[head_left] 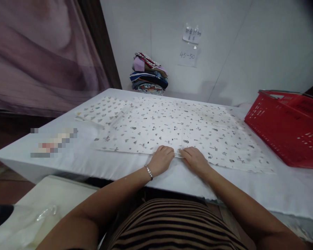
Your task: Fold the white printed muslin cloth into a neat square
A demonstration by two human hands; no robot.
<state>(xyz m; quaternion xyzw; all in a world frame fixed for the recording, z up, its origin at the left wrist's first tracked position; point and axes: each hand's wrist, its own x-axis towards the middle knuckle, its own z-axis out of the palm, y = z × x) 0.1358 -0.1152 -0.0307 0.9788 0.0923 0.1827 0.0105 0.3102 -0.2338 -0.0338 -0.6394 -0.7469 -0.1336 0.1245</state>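
Observation:
A white cloth (167, 121) with small grey-green printed motifs lies spread flat across the white-covered table. At the middle of its near edge, my left hand (162, 159) has its fingers closed on the fabric. Just beside it my right hand (194, 159) pinches the same edge, and a short bunched strip of cloth shows between the two hands. The fingertips are partly hidden by the backs of the hands. A smaller folded cloth (104, 110) with a heart-like print lies at the left, touching or overlapping the large cloth's left side.
A red plastic basket (287, 128) stands on the table's right. Folded clothes (148, 74) are piled at the back against the wall. A blurred-out item (54, 142) lies on the left of the table (86, 163). Handwritten paper signs (188, 55) hang on the wall.

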